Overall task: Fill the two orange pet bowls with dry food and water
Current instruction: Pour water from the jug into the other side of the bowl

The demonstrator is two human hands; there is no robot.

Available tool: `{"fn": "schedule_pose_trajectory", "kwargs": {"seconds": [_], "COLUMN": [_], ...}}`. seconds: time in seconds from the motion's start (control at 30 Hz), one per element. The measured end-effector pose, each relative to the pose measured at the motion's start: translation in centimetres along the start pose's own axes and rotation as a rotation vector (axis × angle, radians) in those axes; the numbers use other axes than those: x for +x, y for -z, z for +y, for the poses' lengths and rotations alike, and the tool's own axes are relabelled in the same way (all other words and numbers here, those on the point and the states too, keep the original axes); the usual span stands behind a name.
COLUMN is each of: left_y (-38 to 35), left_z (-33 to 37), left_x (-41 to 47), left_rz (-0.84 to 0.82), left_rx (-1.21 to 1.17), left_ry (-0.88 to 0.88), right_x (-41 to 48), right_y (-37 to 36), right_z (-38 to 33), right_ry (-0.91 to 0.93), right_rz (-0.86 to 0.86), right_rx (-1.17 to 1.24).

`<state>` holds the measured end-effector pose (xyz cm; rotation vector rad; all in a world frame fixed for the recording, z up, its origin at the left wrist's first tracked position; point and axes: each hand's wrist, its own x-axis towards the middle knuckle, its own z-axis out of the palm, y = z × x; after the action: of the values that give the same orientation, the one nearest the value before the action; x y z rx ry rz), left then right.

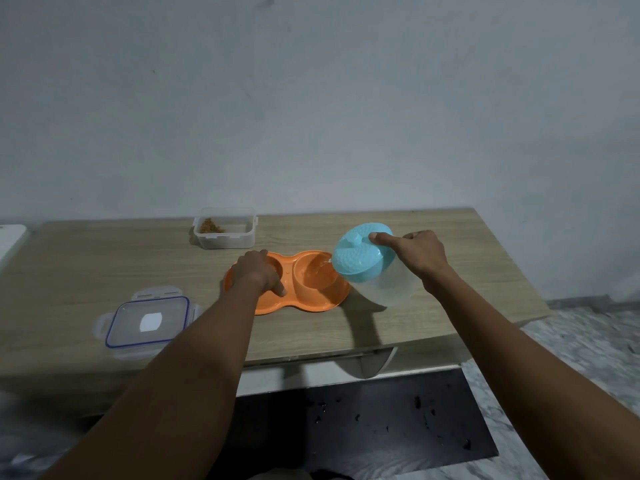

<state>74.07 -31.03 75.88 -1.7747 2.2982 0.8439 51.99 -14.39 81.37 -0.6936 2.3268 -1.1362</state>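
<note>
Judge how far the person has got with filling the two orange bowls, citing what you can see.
Done: the food container stands open, its lid set aside. In hand: the right hand tips the blue-lidded jug over the right bowl, where water seems to be landing; the left hand steadies the orange dish. Left: finishing the pour. The left hand hides the left bowl, so whether it holds food cannot be told.

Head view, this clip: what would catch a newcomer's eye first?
The tilted clear pitcher with a turquoise lid, held in the right hand, pours water into the right-hand well of the orange double pet bowl at the table's middle. The left hand rests on the bowl's left well. Behind stands an open food container holding a little kibble; its blue-rimmed lid lies near the front-left edge.
</note>
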Motion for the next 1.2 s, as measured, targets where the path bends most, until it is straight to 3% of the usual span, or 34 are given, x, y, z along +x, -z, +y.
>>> {"fn": "schedule_pose_trajectory", "kwargs": {"seconds": [1.2], "left_y": [-0.4], "left_z": [-0.1], "left_x": [0.6], "left_rz": [-0.001], "left_rx": [0.004], "left_ry": [-0.002], "right_x": [0.2], "right_y": [1.3], "right_z": [0.1], "right_ry": [0.058], "right_rz": [0.007], "right_rx": [0.117]}}
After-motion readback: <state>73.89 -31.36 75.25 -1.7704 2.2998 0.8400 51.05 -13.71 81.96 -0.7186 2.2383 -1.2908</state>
